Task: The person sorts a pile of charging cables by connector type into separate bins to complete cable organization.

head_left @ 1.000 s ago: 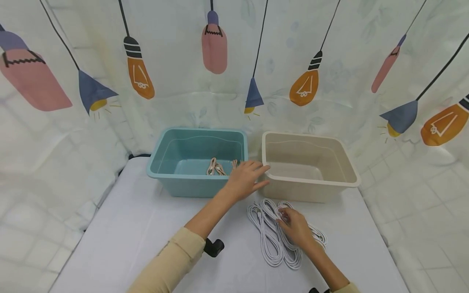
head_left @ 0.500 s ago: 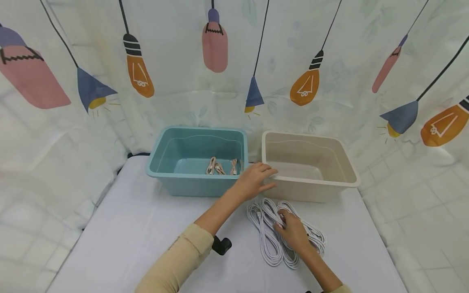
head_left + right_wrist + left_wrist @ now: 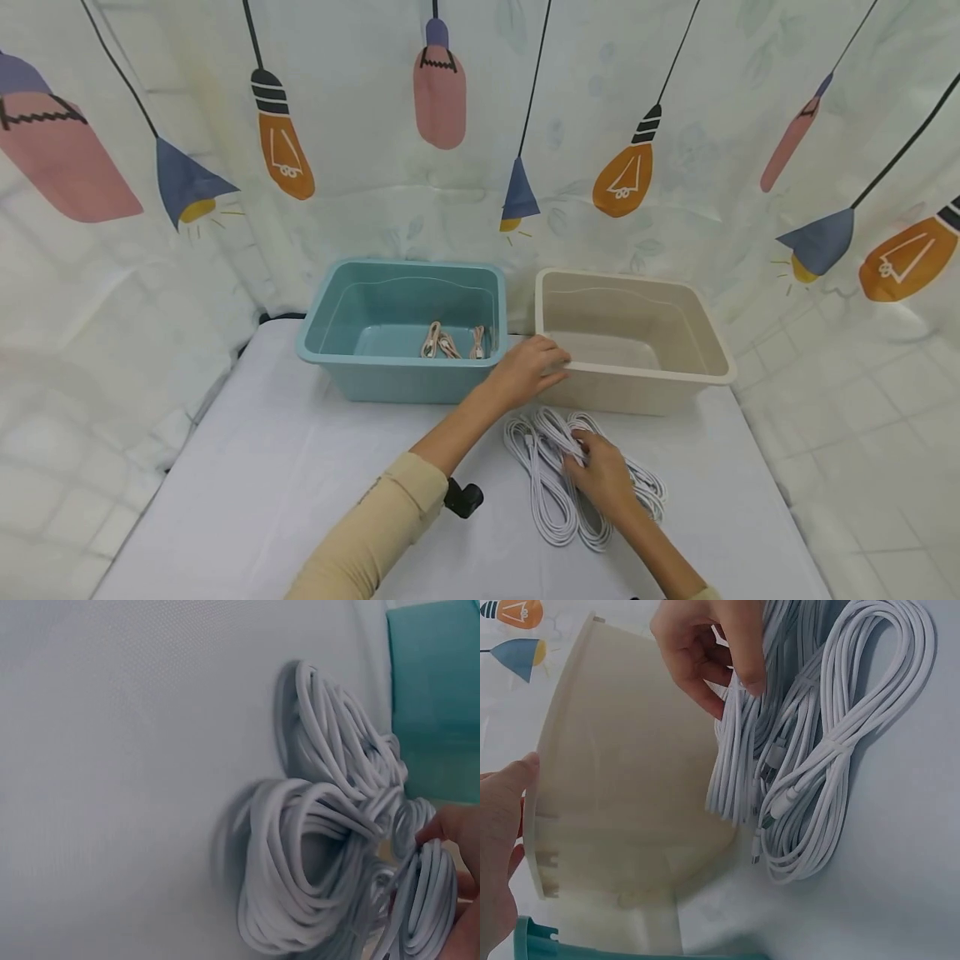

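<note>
My left hand is at the near left corner of the beige bin. In the left wrist view its thumb and fingers hold the bin's rim from both sides. My right hand pinches a coiled white cable between thumb and fingers, in front of the bin. More bundled white cables lie beneath and beside it, among them a figure-eight coil with its plug ends showing in the left wrist view. The right hand hides part of the bundles.
A teal bin stands left of the beige one, holding several small beige cables. A white cloth covers the table. Behind hangs a curtain printed with lamps. A black fitting shows by the left sleeve.
The left hand has shifted slightly right and taken hold of the beige bin's rim. The right hand stays at the white cables with only a small shift.
</note>
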### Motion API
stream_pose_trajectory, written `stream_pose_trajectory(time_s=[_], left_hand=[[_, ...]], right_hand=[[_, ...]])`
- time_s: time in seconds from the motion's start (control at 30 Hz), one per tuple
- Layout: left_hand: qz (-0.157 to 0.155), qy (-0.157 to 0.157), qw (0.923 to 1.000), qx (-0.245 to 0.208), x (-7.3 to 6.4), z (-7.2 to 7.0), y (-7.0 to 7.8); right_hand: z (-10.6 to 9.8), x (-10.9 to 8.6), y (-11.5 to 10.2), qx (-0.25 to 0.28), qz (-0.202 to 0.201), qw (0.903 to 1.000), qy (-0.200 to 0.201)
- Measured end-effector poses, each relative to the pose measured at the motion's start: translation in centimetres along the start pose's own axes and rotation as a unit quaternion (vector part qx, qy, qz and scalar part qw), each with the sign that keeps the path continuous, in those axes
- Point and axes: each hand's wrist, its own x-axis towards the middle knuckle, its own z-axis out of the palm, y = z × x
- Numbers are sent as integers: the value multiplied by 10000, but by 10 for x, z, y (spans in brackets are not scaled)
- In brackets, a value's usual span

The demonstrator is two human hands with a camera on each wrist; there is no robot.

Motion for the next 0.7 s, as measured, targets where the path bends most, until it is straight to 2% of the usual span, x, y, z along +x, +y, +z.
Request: stream_pose_trajectory(time_s=[0.3, 0.7], left_hand=[[-352, -362, 9982, -323, 6, -3, -2], [-285, -325, 9988, -243, 7, -3, -4]], right_hand=[[-26, -5, -2, -88, -92, 9999, -103], [-58, -12, -12, -96, -159, 9998, -72]])
